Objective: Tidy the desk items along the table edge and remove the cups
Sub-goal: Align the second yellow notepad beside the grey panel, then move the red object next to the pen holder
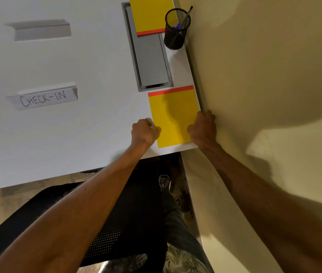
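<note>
The white counter (77, 62) meets a beige wall (254, 75) just right of the yellow pad (173, 117). The left hand (143, 132) curls its fingers onto the pad's left edge. The right hand (203, 128) sits at the pad's right edge, its fingers' hold hidden.

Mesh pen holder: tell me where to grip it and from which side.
Grip the mesh pen holder round its body, from the near side over bare table. The room wall crowds its right, the far yellow pad its left, and a pen leaning past the rim hampers a top grasp.
</note>
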Available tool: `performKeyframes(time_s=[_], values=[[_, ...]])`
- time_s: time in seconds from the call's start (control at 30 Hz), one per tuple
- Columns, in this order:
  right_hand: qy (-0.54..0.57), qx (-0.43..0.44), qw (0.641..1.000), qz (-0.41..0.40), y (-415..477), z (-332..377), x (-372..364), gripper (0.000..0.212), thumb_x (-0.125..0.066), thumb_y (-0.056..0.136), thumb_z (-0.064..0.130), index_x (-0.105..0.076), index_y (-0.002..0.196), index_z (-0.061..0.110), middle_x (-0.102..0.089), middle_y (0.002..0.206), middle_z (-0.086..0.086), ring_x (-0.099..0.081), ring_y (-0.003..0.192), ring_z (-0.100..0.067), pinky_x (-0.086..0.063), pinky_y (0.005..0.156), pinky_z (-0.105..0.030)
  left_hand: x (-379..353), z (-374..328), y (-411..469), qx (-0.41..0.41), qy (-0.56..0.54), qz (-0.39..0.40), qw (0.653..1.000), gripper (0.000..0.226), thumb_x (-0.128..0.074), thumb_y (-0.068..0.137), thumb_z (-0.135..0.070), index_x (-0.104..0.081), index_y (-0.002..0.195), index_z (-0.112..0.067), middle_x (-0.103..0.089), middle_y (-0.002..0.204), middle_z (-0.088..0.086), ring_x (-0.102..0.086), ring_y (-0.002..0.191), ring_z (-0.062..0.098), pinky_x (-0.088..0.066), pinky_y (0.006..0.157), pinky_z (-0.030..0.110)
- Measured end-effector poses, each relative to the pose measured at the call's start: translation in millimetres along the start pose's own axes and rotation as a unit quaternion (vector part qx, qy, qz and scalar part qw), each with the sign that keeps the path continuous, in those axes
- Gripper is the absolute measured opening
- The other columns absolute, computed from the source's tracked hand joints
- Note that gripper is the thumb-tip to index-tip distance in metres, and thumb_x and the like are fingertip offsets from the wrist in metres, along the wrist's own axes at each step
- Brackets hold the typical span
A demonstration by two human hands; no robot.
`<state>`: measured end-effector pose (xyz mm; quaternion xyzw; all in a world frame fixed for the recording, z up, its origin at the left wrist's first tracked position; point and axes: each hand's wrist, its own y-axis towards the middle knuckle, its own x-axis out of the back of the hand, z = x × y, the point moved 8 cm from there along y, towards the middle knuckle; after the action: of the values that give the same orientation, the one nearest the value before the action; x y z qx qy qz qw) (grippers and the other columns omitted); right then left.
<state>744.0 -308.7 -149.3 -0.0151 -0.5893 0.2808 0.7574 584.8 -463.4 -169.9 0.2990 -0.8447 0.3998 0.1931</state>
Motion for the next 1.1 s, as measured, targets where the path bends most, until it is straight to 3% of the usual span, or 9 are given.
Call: performKeyframes(time_s=[0.07,0.13,0.2,0.4,0.6,0.7,0.8,0.97,1.1], values=[[-0.030,0.032,0.999,-0.017,-1.4,12.0,5.2,0.037,-0.056,0.086,0.011,-0.052,0.122,0.002,-0.046,0.134,-0.018,-0.041,0.123,-0.036,-0.038,0.097,-0.045,9.9,-1.2,-1.6,-0.023,0.005,-0.001,1.000,0.007,-0.068,0.088,-0.023,-0.062,0.087,-0.021,-0.058,0.083,-0.008,-0.056,0.081,0.014,-0.040,0.066,0.014],[-0.044,0.076,0.996,-0.021,-2.1,30.6,7.9,0.045,-0.057,0.088,0.016,-0.050,0.131,0.005,-0.044,0.138,-0.017,-0.040,0.126,-0.035,-0.036,0.100,-0.044,23.4,-4.1,-2.8,-0.047,0.019,-0.010,0.999,0.038,-0.068,0.089,-0.029,-0.061,0.123,-0.013,-0.064,0.111,0.001,-0.060,0.102,0.019,-0.039,0.082,0.019],[-0.048,0.119,0.991,-0.021,-2.9,53.7,8.9,0.050,-0.057,0.089,0.019,-0.048,0.136,0.006,-0.045,0.139,-0.015,-0.041,0.127,-0.034,-0.037,0.102,-0.044,42.0,-5.9,-4.6,-0.063,0.026,-0.029,0.997,0.050,-0.066,0.090,-0.031,-0.054,0.134,-0.010,-0.061,0.127,0.008,-0.059,0.112,0.024,-0.039,0.086,0.024],[-0.039,0.212,0.977,-0.006,-12.5,134.3,-0.7,0.053,-0.059,0.089,0.024,-0.048,0.139,0.008,-0.045,0.142,-0.015,-0.041,0.129,-0.033,-0.039,0.103,-0.044,106.0,14.1,-10.8,-0.056,0.024,-0.080,0.995,0.053,-0.066,0.089,-0.028,-0.049,0.137,-0.011,-0.053,0.132,0.012,-0.058,0.114,0.029,-0.049,0.096,0.037],[-0.050,0.291,0.955,0.022,-31.9,210.7,-28.7,0.054,-0.060,0.091,0.028,-0.047,0.140,0.007,-0.043,0.144,-0.017,-0.039,0.133,-0.035,-0.039,0.105,-0.044,174.6,60.6,-20.5,-0.039,0.032,-0.143,0.988,0.055,-0.066,0.089,-0.028,-0.047,0.138,-0.010,-0.050,0.134,0.013,-0.053,0.118,0.030,-0.035,0.086,0.028],[-0.072,0.334,0.938,0.053,-46.6,247.5,-55.8,0.057,-0.055,0.095,0.033,-0.041,0.145,0.009,-0.035,0.151,-0.016,-0.035,0.136,-0.034,-0.035,0.107,-0.046,209.5,91.7,-25.3,-0.023,0.029,-0.171,0.985,0.056,-0.067,0.088,-0.027,-0.047,0.137,-0.008,-0.050,0.133,0.014,-0.054,0.116,0.031,-0.038,0.085,0.030],[-0.092,0.393,0.911,0.080,-65.3,287.9,-86.5,0.062,-0.052,0.096,0.038,-0.036,0.149,0.012,-0.027,0.158,-0.015,-0.027,0.143,-0.033,-0.029,0.112,-0.048,241.9,126.1,-27.2,0.001,0.035,-0.197,0.980,0.059,-0.068,0.087,-0.029,-0.047,0.137,-0.009,-0.049,0.134,0.014,-0.054,0.117,0.032,-0.043,0.091,0.036],[-0.146,0.520,0.837,0.089,-94.4,352.5,-140.2,0.071,-0.057,0.094,0.042,-0.031,0.152,0.011,-0.023,0.161,-0.016,-0.017,0.150,-0.032,-0.022,0.118,-0.052,288.6,188.5,-21.6,0.033,0.058,-0.248,0.967,0.065,-0.070,0.085,-0.032,-0.044,0.139,-0.008,-0.046,0.138,0.016,-0.047,0.124,0.034,-0.044,0.100,0.046],[-0.150,0.539,0.822,0.108,-97.9,374.4,-190.5,0.072,-0.053,0.096,0.043,-0.024,0.156,0.015,-0.014,0.164,-0.014,-0.007,0.152,-0.032,-0.013,0.121,-0.054,323.4,228.5,-8.3,0.038,0.100,-0.281,0.954,0.070,-0.070,0.084,-0.034,-0.040,0.142,-0.007,-0.042,0.143,0.018,-0.043,0.129,0.038,-0.041,0.103,0.052]])
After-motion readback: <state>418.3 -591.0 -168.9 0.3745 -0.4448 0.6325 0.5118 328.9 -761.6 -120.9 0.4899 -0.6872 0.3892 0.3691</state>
